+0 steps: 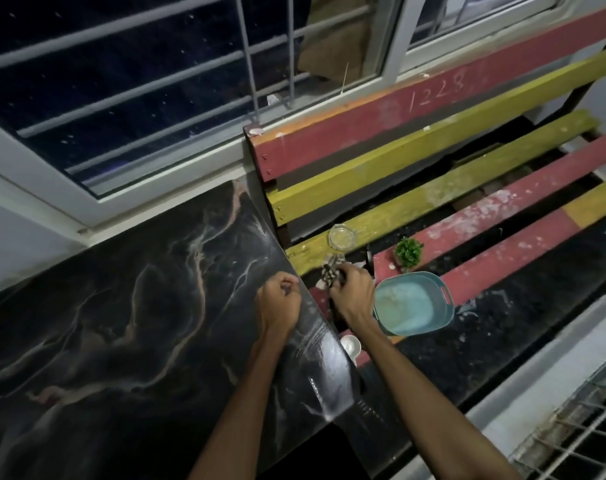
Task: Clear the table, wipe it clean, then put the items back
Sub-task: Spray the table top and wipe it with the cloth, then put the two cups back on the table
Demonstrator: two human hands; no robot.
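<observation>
The black marbled table (128, 306) fills the left of the view, its top bare with wet streaks near the right edge. My left hand (281, 299) rests on that edge, curled into a fist with nothing visible in it. My right hand (351, 289) is past the edge, over the bench, shut on a dark patterned cloth (331, 273). On the bench (485, 216) sit a small glass dish (343, 236), a little green plant (408, 251), a blue basin (412, 303) and a white round object (350, 344).
The red and yellow slatted bench stands against the table's right side, under a barred window (138, 81). A thin dark stick-like object (369, 258) lies between the dish and the plant. A wire rack (578, 431) shows at the bottom right.
</observation>
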